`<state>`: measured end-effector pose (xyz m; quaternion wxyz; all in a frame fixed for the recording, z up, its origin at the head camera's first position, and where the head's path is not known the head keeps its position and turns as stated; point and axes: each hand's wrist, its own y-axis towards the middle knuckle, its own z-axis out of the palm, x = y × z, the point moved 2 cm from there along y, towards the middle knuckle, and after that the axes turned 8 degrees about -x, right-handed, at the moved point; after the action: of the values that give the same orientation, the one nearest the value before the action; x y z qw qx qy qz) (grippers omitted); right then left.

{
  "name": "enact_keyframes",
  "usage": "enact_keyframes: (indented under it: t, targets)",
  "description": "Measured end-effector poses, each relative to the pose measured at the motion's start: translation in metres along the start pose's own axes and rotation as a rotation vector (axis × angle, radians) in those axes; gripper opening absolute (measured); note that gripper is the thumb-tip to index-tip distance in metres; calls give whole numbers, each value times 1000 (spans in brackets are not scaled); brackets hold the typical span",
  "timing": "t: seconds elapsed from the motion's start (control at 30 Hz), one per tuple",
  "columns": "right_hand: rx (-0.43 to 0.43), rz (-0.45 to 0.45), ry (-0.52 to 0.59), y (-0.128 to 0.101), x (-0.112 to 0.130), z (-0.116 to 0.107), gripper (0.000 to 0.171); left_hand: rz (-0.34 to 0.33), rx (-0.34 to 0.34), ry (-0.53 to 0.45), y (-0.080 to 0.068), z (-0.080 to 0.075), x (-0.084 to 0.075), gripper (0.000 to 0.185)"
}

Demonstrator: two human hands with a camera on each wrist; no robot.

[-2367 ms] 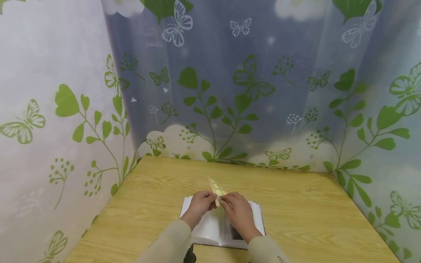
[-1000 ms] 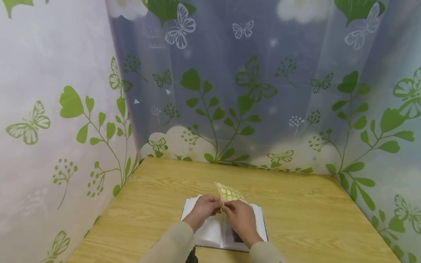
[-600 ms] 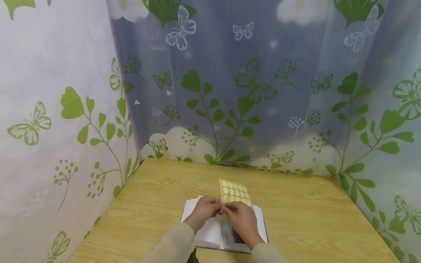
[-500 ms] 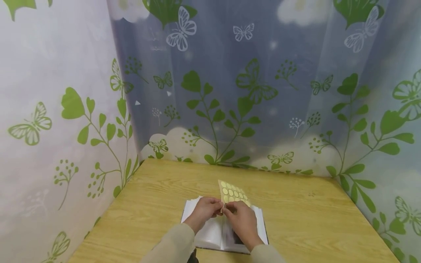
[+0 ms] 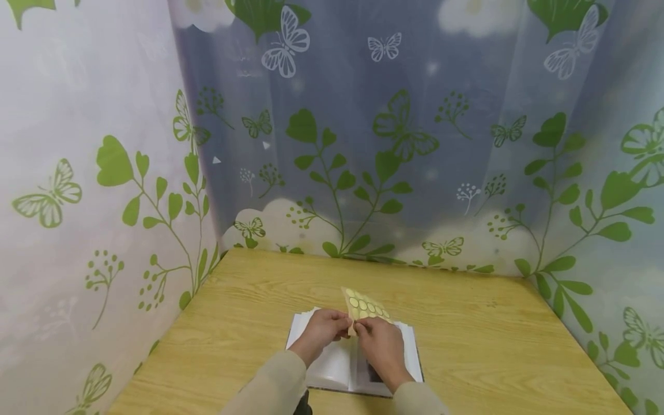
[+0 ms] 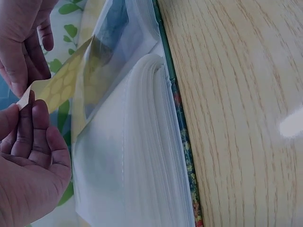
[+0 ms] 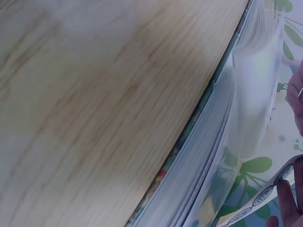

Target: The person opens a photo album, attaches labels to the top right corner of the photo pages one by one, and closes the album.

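A sheet of round yellow stickers [image 5: 367,305] is held up over an open album [image 5: 327,368] with clear pocket pages. My left hand [image 5: 323,329] pinches the sheet's near left corner between thumb and fingers, as the left wrist view also shows. My right hand [image 5: 383,346] is right beside it, thumb and index finger pinching at the sheet's near edge. In the right wrist view the sheet [image 7: 263,196] is seen edge-on, with printed ovals along a strip by the right fingers [image 7: 286,198]. The right hand covers part of the sheet's lower rows.
The album lies on a wood-grain table [image 5: 482,340] near its front edge. A dark picture [image 5: 374,373] shows in the right page. Some dark object [image 5: 303,403] sits beside the left sleeve. Curtains [image 5: 332,173] with leaf and butterfly prints enclose the table.
The sheet first turned from a narrow slant to show its rows of stickers, then tipped slightly back down. The hands moved a little toward the album and stayed together at the sheet's near edge.
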<state>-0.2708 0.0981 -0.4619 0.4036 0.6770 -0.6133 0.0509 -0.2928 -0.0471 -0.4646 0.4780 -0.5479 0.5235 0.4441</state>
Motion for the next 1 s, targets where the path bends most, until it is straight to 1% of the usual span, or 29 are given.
enact_keyframes:
  t: [0.13, 0.23, 0.37, 0.57, 0.83, 1.0]
  targets:
    - [12, 11, -5, -1, -1, 0, 14, 8, -8, -11, -1, 0, 1, 16]
    - [12, 39, 4, -1, -1, 1, 17, 26, -18, -25, -1, 1, -1, 16]
    - [-2, 72, 7, -1, 0, 1, 14, 30, -25, -25, 0, 1, -3, 16]
    - [-5, 74, 4, -2, 0, 2, 10, 28, -13, -18, 0, 3, 1, 16]
    - [13, 81, 10, -2, -4, 2, 12, 37, -13, -25, -1, 3, 1, 19]
    - [21, 52, 5, -3, -7, 2, 14, 38, -14, -34, -3, 4, -1, 18]
